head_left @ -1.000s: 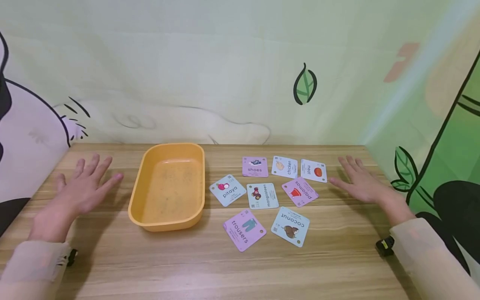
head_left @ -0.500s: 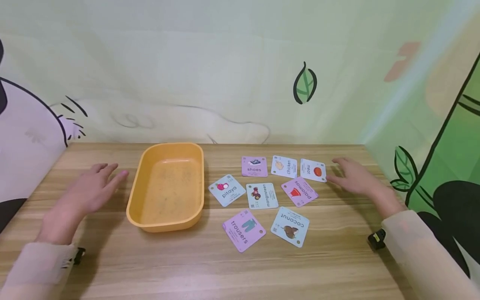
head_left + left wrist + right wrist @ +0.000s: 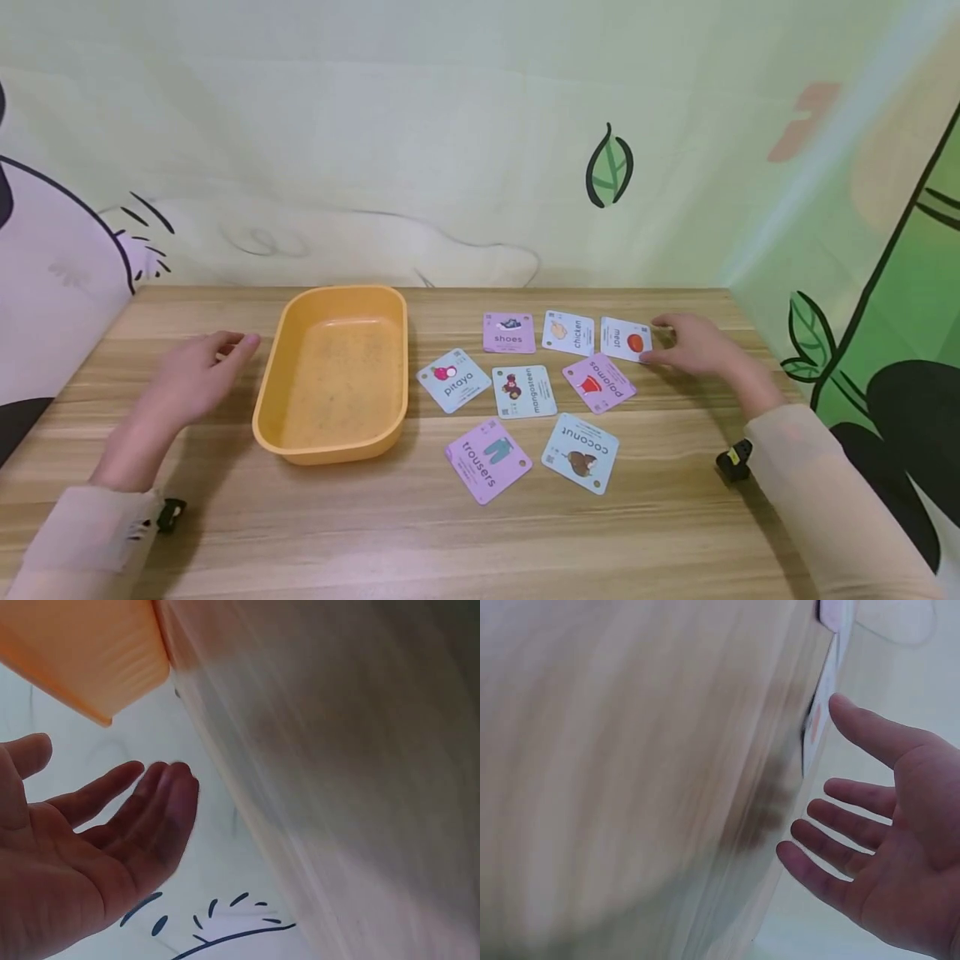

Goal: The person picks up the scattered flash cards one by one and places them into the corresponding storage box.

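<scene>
My right hand (image 3: 693, 346) is at the right edge of the meat card (image 3: 624, 339), its thumb overlapping the card's corner in the head view. In the right wrist view the fingers (image 3: 840, 821) are spread apart and hold nothing. My left hand (image 3: 195, 371) hovers just left of the orange-yellow plastic tray (image 3: 272, 375), its fingers loosely bent around nothing. Beside the meat card lie the chicken card (image 3: 567, 343) and the shoes card (image 3: 497, 342). Nearer are the pajamas card (image 3: 617, 385), mangosteen card (image 3: 534, 407) and pitaya card (image 3: 467, 393).
The trousers card (image 3: 480, 479) and coconut card (image 3: 562, 437) lie closest to the front on the wooden table (image 3: 420, 550). A printed cloth backdrop (image 3: 450, 150) rises behind the table's far edge. The tray's raised wall stands between my left hand and the cards.
My right hand has moved left onto the edge of the meat card. The left hand has shifted slightly right, its spread fingers now loosely bent. Cards and tray stay put.
</scene>
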Tool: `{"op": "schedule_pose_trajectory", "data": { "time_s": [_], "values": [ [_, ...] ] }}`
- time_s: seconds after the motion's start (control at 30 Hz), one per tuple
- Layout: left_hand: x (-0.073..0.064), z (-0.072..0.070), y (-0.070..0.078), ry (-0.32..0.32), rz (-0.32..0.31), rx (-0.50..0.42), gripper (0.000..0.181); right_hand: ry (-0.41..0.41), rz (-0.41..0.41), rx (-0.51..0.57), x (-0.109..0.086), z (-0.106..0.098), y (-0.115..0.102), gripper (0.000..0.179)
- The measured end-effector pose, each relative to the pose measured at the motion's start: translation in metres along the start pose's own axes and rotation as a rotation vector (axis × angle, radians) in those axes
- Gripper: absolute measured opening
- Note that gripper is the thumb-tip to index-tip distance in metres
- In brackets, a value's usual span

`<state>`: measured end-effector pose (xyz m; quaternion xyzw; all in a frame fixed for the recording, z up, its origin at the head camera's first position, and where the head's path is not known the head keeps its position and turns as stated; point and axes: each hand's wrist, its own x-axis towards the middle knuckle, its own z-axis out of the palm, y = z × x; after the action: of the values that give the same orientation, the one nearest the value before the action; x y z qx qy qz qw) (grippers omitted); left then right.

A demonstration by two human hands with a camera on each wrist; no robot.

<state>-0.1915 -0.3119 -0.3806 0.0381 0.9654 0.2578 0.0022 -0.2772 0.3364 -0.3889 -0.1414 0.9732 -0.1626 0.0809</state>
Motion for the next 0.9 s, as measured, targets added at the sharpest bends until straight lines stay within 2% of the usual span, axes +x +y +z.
{"op": "schedule_pose_trajectory", "data": {
  "time_s": [0.13,0.37,0.63,0.73,0.9],
  "values": [
    [0.000,0.000,0.004,-0.023,-0.028,-0.070,0.075,-0.030,0.018,0.000,0.004,0.000,-0.005,0.081],
    [0.000,0.004,0.007,-0.102,-0.071,-0.358,0.068,-0.065,0.006,-0.042,0.013,0.002,-0.012,0.080],
    [0.001,0.005,0.004,-0.218,-0.037,-0.596,0.056,-0.079,0.003,-0.035,0.017,0.003,-0.012,0.076],
    [0.000,0.005,0.004,-0.254,-0.016,-0.652,0.054,-0.081,0.003,-0.033,0.018,0.003,-0.011,0.076],
    [-0.002,0.002,0.005,-0.277,-0.011,-0.682,0.056,-0.080,0.018,-0.025,0.018,0.004,-0.011,0.075]
  ]
}}
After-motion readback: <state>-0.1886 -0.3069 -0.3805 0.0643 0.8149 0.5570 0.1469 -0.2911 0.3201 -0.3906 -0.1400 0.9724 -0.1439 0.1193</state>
